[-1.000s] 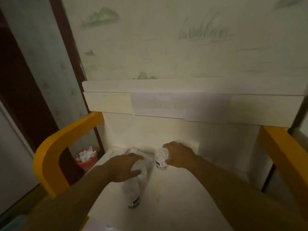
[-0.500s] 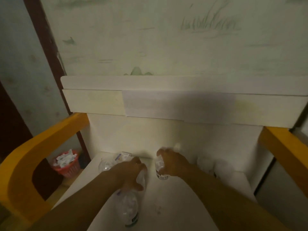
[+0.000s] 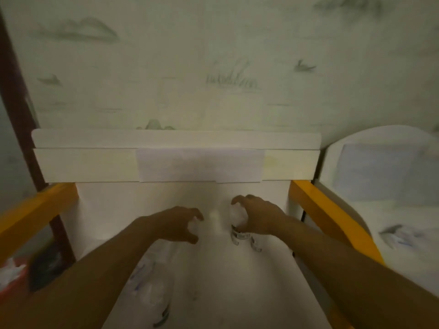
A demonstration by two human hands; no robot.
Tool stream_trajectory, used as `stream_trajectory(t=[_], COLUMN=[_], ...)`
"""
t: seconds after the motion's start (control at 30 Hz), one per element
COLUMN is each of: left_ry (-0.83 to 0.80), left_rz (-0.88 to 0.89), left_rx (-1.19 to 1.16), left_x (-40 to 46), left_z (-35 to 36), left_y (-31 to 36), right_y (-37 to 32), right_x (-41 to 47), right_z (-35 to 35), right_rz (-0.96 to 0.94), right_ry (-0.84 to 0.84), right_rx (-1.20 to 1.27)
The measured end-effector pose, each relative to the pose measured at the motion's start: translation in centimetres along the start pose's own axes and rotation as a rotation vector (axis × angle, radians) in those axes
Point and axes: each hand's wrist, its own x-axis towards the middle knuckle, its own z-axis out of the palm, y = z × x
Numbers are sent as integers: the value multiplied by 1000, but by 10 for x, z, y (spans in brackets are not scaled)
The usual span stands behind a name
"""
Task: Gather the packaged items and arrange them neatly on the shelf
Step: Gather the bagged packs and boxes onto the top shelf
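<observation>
On the white shelf (image 3: pixel 237 281) my right hand (image 3: pixel 259 218) grips a small clear packet (image 3: pixel 237 219) that stands upright near the back, its dark-printed label at the bottom. My left hand (image 3: pixel 177 224) hovers just left of it with fingers loosely curled and nothing held. A larger clear packaged item (image 3: pixel 152 288) lies flat on the shelf below my left forearm, partly hidden by the arm. A faint whitish blur (image 3: pixel 215 216) shows between the hands; the motion blur hides what it is.
Orange side rails (image 3: pixel 35 210) (image 3: pixel 327 214) frame the shelf left and right. A white upper board (image 3: pixel 175 162) overhangs the back. A red basket (image 3: pixel 11 276) with white scraps sits low on the left. A white bed (image 3: pixel 392 210) stands on the right.
My left hand has lifted off the large packet and moved toward the back of the shelf. My right hand keeps hold of the small packet. The view has swung to the right.
</observation>
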Motion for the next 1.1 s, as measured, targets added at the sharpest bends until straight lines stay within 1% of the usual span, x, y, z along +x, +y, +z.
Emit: stream_trajectory(t=[0.1,0.23,0.33,0.53,0.67,0.8,0.87,0.97,1.1], left_ry=[106,225,283,385,371,264,242,221,137], left_rz=[84,201,315,480,490,500,508,500,482], left_rx=[-58,-50,-42,-166,-201,-155,-113,-53,-38], left_x=[7,22,37,70,99,126,139,160,179], left_z=[-28,-54,-66,-81,-68,-46,-32,-7,26], left_y=[27,73,118,224,296,373,409,450,482], right_y=[14,43,71,140,212,285,321,370,427], right_x=[-19,-49,-78,-125,-162,-199,-214,-232,-243], right_z=[-40,-84,-107,-141,-156,-165,-167,-161,-142], right_rz=[33,75,113,185,255,316,333,341,351], right_ry=[57,142,218,295,297,289,294,268,220], right_rx=[-3,1,-3,-43,-81,-79,-65,-53,-21])
